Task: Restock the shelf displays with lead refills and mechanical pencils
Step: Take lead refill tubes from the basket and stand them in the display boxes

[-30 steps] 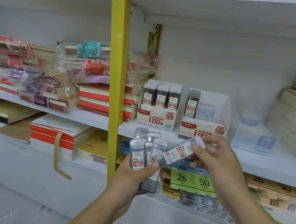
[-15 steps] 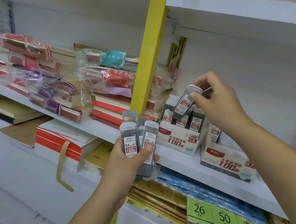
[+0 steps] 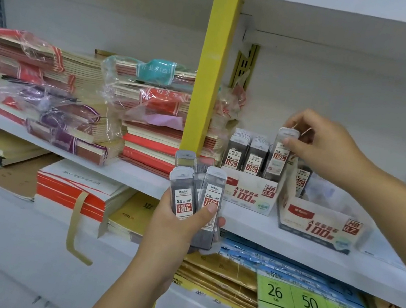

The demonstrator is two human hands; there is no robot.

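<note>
The person stands close to the white shelf [image 3: 287, 250], both arms reaching forward. The right hand [image 3: 330, 150] pinches the cap end of one slim, clear-grey plastic lead refill case [image 3: 278, 160] between thumb and fingertips. That case stands nearly upright with its lower end down in the right-hand slot of the white cardboard display box marked HB 0.5 [image 3: 248, 194], its top standing higher than the two rows of matching cases beside it.

Lower and nearer, the left hand [image 3: 172, 237] is curled round a bunch of the same grey refill cases [image 3: 184, 198], held upright with the labels facing out and the thumb pressed across the front one, just in front of the yellow metal upright post [image 3: 211, 75].

Just beside the first box sits a second white display box marked HB 0.7 [image 3: 318, 225], with a case or two at its left end. To the left of the post lie stacks of plastic-wrapped exercise books [image 3: 71, 106]. A green price label [image 3: 311, 304] lies on the lower shelf.
</note>
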